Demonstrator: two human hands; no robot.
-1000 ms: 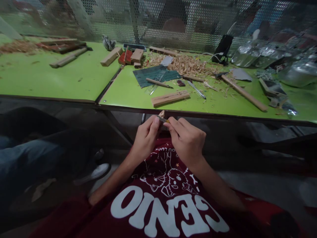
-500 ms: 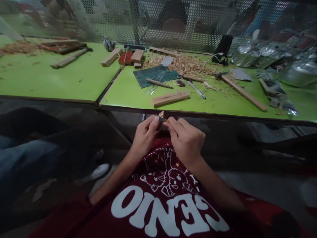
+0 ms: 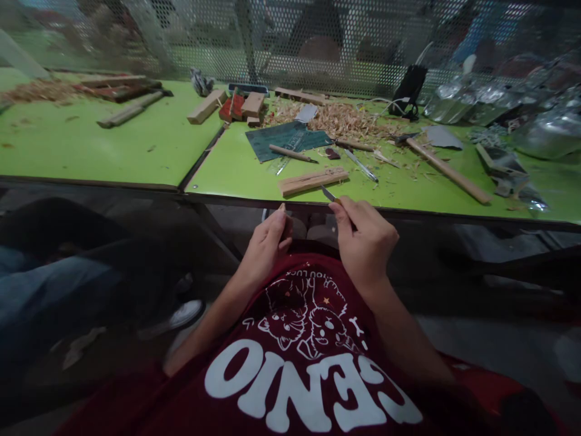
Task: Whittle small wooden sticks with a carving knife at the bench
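Observation:
My right hand (image 3: 365,239) is closed round the handle of a small carving knife (image 3: 328,194), whose blade points up and left toward the table edge. My left hand (image 3: 267,237) is closed on a small piece of wood (image 3: 282,208); only its pale tip shows above the thumb, and the fingers hide the rest. Both hands are in front of the maroon shirt, just below the table's near edge, with a gap between them. Closest to the blade on the table lies a wooden block (image 3: 313,181) with dark marks on its top.
On the green table (image 3: 227,172) lie wood shavings (image 3: 345,118), a green sheet (image 3: 285,138), a pen (image 3: 362,166), a thin wood-handled tool (image 3: 290,152) and a long-handled hammer (image 3: 449,169). Foil-covered containers (image 3: 449,100) stand at right. Another person's leg (image 3: 59,284) is at left.
My right hand has drawn the knife away from the wood, to the right and slightly up, so the hands are now apart. My left hand still holds the wood, turned slightly.

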